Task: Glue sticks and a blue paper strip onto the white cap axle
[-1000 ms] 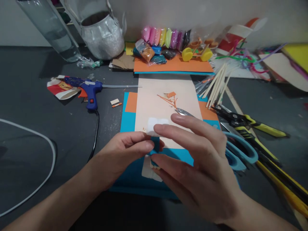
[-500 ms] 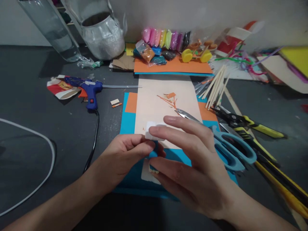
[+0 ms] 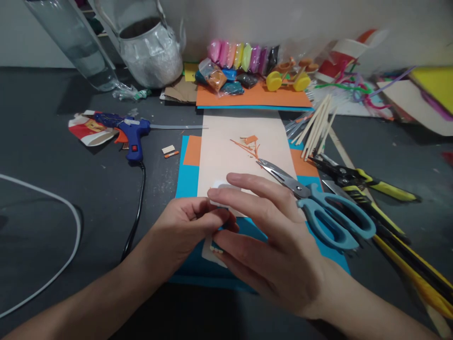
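Between my two hands is a small craft piece (image 3: 208, 252) with white ends and a blue middle, mostly covered by fingers. My left hand (image 3: 184, 229) pinches its middle between thumb and fingers. My right hand (image 3: 286, 245) reaches around it from the right, two fingers over the white top and the thumb side near the lower end, where small pale pieces show. Both hands are above a cream sheet (image 3: 219, 156) lying on blue card (image 3: 189, 184). Just beyond my right hand lie blue-handled scissors (image 3: 300, 189), their tips near orange paper scraps (image 3: 252, 140).
A blue glue gun (image 3: 134, 137) lies left with its black cord (image 3: 141, 198) running forward. Wooden sticks (image 3: 316, 125) and yellow-black pliers (image 3: 354, 177) are at the right. Packets of coloured clay (image 3: 240, 56), a yellow-wheeled model (image 3: 286, 78) and a silver pot (image 3: 152, 56) stand behind.
My right hand has shifted slightly left and the craft piece has tipped or turned a little, showing less of its white top and blue middle. More of the scissors shows.
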The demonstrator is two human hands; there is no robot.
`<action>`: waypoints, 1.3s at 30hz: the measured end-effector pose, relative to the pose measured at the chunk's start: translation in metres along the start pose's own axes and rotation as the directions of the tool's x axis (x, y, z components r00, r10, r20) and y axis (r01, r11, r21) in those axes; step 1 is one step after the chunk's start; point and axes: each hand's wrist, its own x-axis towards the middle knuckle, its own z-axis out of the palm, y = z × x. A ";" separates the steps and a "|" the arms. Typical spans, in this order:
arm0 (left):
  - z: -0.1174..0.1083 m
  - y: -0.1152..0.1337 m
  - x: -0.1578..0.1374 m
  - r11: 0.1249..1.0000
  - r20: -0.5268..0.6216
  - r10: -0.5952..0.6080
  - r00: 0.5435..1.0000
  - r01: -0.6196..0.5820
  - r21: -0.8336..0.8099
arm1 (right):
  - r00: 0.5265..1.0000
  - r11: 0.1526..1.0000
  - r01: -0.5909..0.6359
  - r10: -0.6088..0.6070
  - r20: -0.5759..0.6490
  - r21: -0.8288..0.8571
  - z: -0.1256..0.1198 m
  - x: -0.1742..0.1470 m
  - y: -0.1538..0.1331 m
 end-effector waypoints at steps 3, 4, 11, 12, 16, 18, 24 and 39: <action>-0.001 -0.002 0.000 1.000 0.007 -0.012 1.000 0.012 -0.007 | 1.000 1.000 0.002 -0.002 0.006 0.006 0.001 0.000 0.000; -0.002 -0.002 0.001 1.000 0.011 -0.016 1.000 0.016 -0.009 | 1.000 1.000 0.006 -0.006 0.009 0.006 0.001 0.000 0.000; -0.005 0.007 -0.001 0.999 0.131 -0.013 0.991 0.018 -0.035 | 0.997 0.996 0.073 -0.072 0.017 -0.055 -0.002 -0.004 0.002; -0.005 0.009 -0.002 0.999 0.148 -0.016 0.989 0.024 -0.047 | 0.996 0.994 0.085 -0.084 0.015 -0.065 -0.003 -0.005 0.003; -0.005 0.009 -0.003 0.989 0.231 -0.034 0.972 0.066 -0.132 | 0.996 0.992 0.089 -0.089 0.002 -0.088 -0.006 -0.009 0.007; -0.004 0.007 -0.002 0.979 0.291 -0.028 0.956 0.085 -0.186 | 0.997 0.992 0.083 -0.083 0.002 -0.091 -0.008 -0.010 0.007; -0.001 0.003 0.000 0.916 0.402 -0.031 0.915 0.186 -0.354 | 0.998 0.998 0.061 -0.061 0.003 -0.022 -0.013 -0.010 0.005; -0.008 0.003 -0.001 0.960 0.408 -0.065 0.911 0.169 -0.224 | 0.998 0.949 0.002 0.018 -0.059 0.314 -0.020 -0.003 0.011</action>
